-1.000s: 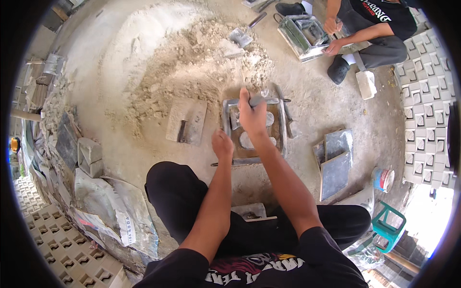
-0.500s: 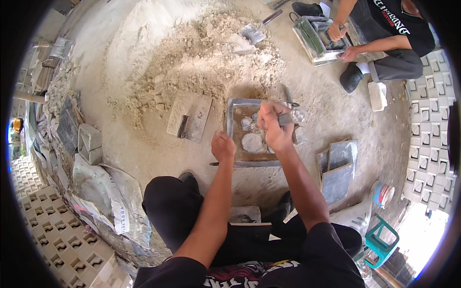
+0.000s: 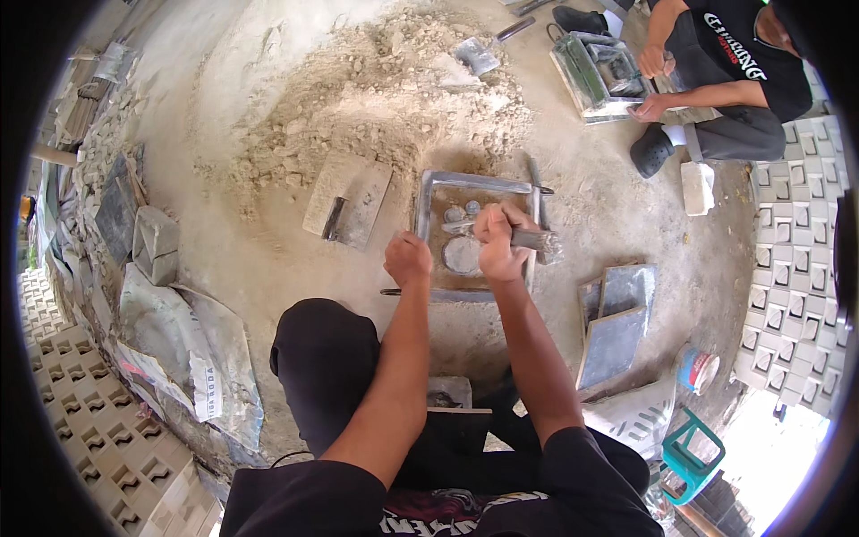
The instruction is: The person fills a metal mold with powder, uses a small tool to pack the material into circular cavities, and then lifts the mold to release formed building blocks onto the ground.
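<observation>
**Gripping the grey rod-like tool (image 3: pixel 537 240) over the rectangular frame (image 3: pixel 479 178)**

Taking the frame as the dial: wrapped tightly round the tool with the right hand (image 3: pixel 503 242), just toward 3 o'clock from centre, pointing its blurred free end past the 3 o'clock rail. Beside the frame's edge, near 9 o'clock, bending the knuckles of the left hand (image 3: pixel 408 258); with fingertips hidden, cannot tell how far closed or whether holding anything. Inside, between 7 and 12 o'clock, showing pale discs (image 3: pixel 463 255). Further out, showing a handled board (image 3: pixel 365 201) between 9 and 10, a powder heap (image 3: pixel 376 107) toward 11.

Expect the tool to feel stiff, fairly weighty, perhaps slick with dust; hold mid-shaft. Expect the frame to be heavy and rigid; take hold by the pegs (image 3: pixel 391 292) at 8 and 2 o'clock. Treat the discs as possibly brittle.
</observation>
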The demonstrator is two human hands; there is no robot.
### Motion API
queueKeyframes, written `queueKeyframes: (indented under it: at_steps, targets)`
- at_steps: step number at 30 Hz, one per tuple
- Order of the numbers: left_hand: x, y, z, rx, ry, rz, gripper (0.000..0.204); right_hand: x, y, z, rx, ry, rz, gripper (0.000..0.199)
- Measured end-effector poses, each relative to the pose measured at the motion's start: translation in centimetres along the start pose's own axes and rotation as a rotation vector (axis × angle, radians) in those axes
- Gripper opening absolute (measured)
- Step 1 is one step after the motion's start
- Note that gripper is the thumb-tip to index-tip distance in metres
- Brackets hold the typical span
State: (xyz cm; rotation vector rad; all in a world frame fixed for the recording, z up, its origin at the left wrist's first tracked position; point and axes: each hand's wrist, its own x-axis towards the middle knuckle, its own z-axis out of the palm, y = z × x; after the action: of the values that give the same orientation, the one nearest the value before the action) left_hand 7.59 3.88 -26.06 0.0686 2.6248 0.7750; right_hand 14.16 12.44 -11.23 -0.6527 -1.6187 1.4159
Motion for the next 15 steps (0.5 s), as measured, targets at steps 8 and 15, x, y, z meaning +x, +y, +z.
queueKeyframes:
  at_steps: [8, 15]
  targets:
    - [0.5, -0.8, 0.3, -0.026, 0.002, 0.002, 0.044, 0.9, -2.7, -0.5, 0.134, 0.084, 0.134, 0.037]
    - [0.4, -0.7, -0.1, -0.044, 0.002, 0.012, 0.043, 1.0, -2.1, -0.2, 0.274, 0.058, 0.185, 0.036]
